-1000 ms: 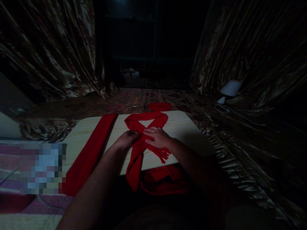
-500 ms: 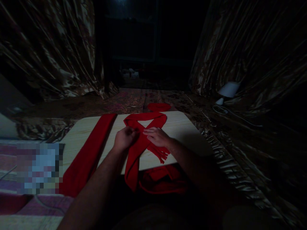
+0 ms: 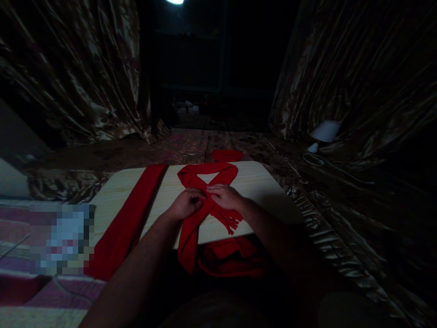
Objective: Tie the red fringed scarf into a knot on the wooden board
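A red scarf [image 3: 191,228] lies crossed into a loop on a light wooden board [image 3: 259,182], with its fringed end toward the right and one tail hanging off the near edge. My left hand [image 3: 187,204] has its fingers curled onto the scarf at the crossing. My right hand [image 3: 223,197] rests on the same crossing, fingers pressed down on the cloth. The two hands touch each other there.
A second red scarf [image 3: 131,218] lies flat along the board's left side. More red cloth [image 3: 232,257] is bunched below the near edge, and a red piece [image 3: 227,155] sits behind the board. Shiny curtains hang left and right; a small white lamp [image 3: 322,133] stands at right.
My left hand has slid right along the scarf to the crossing, closing up against my right hand. The right hand has hardly moved.
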`<state>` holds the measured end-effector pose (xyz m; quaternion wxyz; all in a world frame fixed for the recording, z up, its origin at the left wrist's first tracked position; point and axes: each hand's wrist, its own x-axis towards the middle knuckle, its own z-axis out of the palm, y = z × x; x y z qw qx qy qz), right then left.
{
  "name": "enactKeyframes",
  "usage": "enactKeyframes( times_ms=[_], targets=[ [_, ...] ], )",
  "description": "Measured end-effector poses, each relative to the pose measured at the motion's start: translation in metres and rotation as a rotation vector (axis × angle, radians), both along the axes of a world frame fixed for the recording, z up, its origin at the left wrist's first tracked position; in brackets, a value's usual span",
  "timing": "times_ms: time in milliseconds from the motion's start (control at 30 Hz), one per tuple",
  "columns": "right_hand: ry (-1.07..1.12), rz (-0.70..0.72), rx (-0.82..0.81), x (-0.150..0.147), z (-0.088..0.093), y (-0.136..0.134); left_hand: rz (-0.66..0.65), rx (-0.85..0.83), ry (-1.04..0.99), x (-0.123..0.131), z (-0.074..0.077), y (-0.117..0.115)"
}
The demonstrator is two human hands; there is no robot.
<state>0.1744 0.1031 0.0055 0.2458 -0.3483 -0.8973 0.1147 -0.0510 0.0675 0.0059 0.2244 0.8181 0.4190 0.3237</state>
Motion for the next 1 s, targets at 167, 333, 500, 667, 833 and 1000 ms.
enactKeyframes(
  times_ms=[167, 333, 500, 667, 833, 1000],
  targets=[
    [-0.1, -0.044, 0.061, 0.004, 0.037, -0.038, -0.043, 0.162, -0.02, 0.0, -0.001, 0.0],
    [-0.464, -0.049, 0.148, 0.0, 0.06, -0.081, -0.141, 0.306, -0.159, 0.011, 0.005, -0.005],
    [-0.612, -0.123, 0.102, -0.012, 0.056, -0.086, -0.269, 0.14, -0.068, 0.016, 0.006, -0.01],
    [-0.499, -0.266, 0.036, -0.015, 0.061, -0.077, -0.223, 0.14, 0.07, 0.016, 0.014, -0.011],
    [-0.41, -0.37, -0.04, -0.013, 0.065, -0.072, -0.064, 0.161, 0.366, 0.027, 0.029, -0.01],
    [-0.276, -0.422, 0.045, -0.014, 0.066, -0.084, 0.032, 0.087, 0.435, 0.038, 0.038, -0.004]
  ],
)
